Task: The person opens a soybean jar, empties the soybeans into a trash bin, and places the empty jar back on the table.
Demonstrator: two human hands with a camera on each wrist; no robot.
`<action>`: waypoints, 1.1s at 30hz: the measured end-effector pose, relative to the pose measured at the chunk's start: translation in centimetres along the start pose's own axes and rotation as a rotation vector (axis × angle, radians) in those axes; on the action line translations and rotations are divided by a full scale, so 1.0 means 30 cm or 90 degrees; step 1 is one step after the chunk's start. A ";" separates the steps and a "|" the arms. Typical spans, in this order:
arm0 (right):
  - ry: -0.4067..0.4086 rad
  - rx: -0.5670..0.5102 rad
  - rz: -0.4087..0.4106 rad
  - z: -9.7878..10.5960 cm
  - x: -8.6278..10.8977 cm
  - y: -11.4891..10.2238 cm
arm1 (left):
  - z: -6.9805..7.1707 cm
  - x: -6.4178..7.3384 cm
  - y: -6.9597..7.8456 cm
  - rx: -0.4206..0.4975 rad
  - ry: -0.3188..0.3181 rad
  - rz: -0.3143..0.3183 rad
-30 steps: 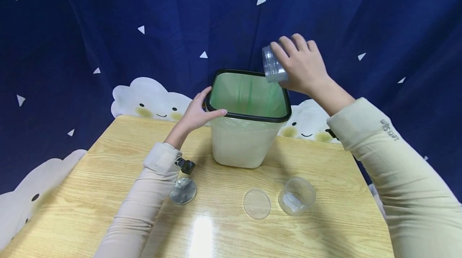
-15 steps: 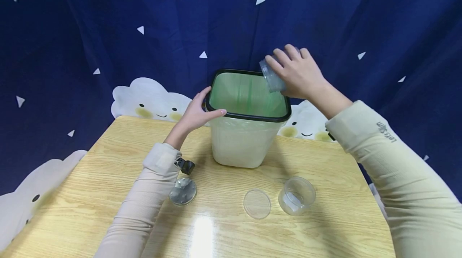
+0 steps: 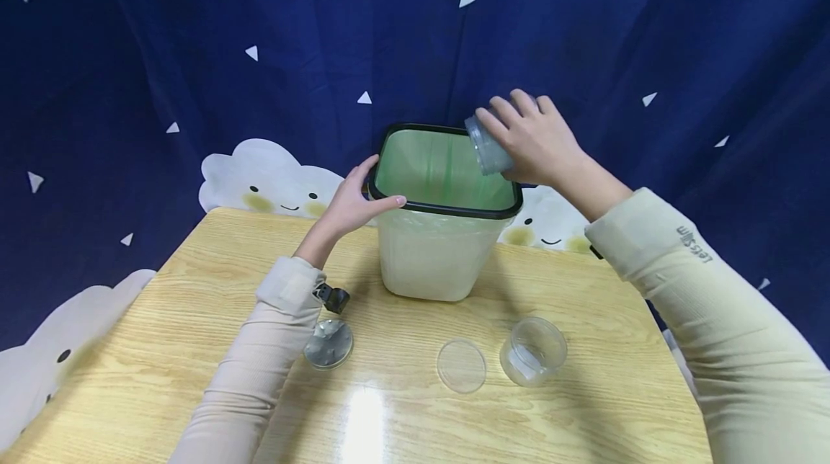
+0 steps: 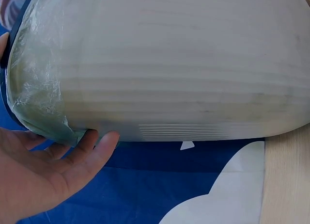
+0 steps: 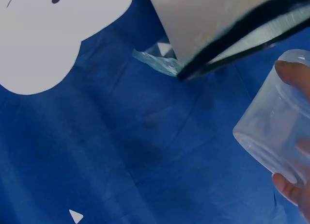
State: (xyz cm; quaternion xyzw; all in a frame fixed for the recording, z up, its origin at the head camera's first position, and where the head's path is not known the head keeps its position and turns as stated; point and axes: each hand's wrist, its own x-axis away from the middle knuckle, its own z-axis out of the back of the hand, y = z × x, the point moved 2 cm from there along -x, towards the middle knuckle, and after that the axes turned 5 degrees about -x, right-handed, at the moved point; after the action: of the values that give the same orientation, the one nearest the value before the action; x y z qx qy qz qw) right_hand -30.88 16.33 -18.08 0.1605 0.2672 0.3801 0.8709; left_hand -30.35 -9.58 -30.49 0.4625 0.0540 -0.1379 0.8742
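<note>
My left hand [image 3: 350, 203] grips the left side of the black rim of a whitish trash bin [image 3: 428, 262]. Its thumb lies over the front of the rim. In the left wrist view, several fingers [image 4: 87, 158] sit against the bin's side, by the green plastic bag folded over the top. My right hand [image 3: 538, 140] holds a clear plastic jar [image 3: 488, 148] tilted mouth-down over the bin's right side. In the right wrist view the same jar [image 5: 271, 122] is transparent, and I see nothing inside it. The bin's floor is hidden.
On the wooden table [image 3: 220, 284] stand a clear round tub [image 3: 534, 350] with something whitish in it, a flat clear lid [image 3: 462, 366] and a silvery round lid [image 3: 328, 344] beside my left sleeve. A blue curtain [image 3: 324, 32] hangs behind.
My right hand has come down slightly, and the jar has tipped further so its mouth points more into the bin. My left hand stays on the rim.
</note>
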 end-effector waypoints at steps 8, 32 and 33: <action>0.054 -0.028 -0.054 0.079 0.002 0.014 | 0.002 0.000 -0.001 0.004 0.001 0.001; 0.322 -0.186 -0.088 0.130 0.134 -0.114 | 0.014 -0.013 -0.020 0.002 -0.001 0.002; 0.319 -0.192 -0.091 0.128 0.138 -0.120 | 0.015 -0.013 -0.021 0.000 -0.002 0.002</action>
State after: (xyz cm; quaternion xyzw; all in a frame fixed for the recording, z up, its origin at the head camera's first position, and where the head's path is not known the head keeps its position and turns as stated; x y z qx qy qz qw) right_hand -24.19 16.77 -18.15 -0.0884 0.4253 0.3812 0.8161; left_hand -30.92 -10.19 -30.65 0.4627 0.0520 -0.1375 0.8743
